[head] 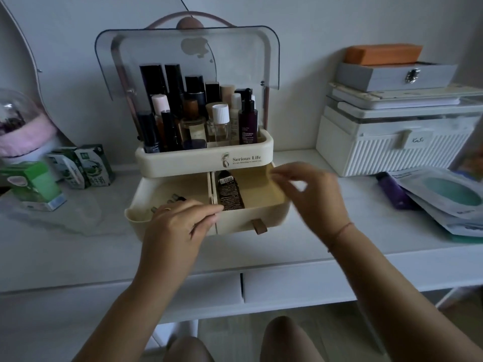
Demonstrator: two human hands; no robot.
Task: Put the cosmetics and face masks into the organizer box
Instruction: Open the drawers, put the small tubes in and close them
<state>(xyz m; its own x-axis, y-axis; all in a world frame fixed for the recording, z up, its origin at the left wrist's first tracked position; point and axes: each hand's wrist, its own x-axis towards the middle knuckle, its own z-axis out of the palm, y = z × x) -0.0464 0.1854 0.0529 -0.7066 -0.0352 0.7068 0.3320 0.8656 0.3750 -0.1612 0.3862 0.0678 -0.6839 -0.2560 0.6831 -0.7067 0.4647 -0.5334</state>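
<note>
Bare knees (282,338) are seen below a white counter (78,257). Between the loosely curled, empty left hand (177,226) and right hand (311,194), a brown tube (230,194) is laid lengthwise, cap pointing away, in the organizer box (203,158).

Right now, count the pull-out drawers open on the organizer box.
2. The left drawer sits under the left hand and holds small items; the right drawer holds a dark striped tube, with the right hand above its right side.
</note>
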